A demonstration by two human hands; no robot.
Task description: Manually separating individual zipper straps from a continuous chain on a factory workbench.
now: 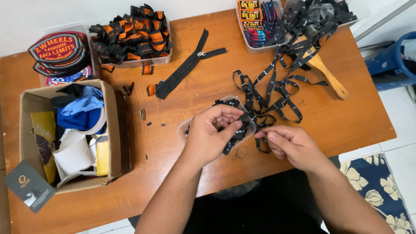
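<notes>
Left hand (214,130) was pinched shut on a cut piece of black woven label ribbon (234,138), held over a small clear plastic tray (185,128) of cut black pieces near the front edge of the brown wooden table (182,169). Right hand (291,145) was just beside it, fingertips closed on the long black ribbon strip (277,89), which trailed in loops to a tangled pile at the far right. Black zipper (186,67) lay mid-table. Open cardboard box (113,130) of cloth and paper scraps sat left; clear tub of black-and-orange labels (134,32) far left; wooden handle (331,78) under the tangle.
</notes>
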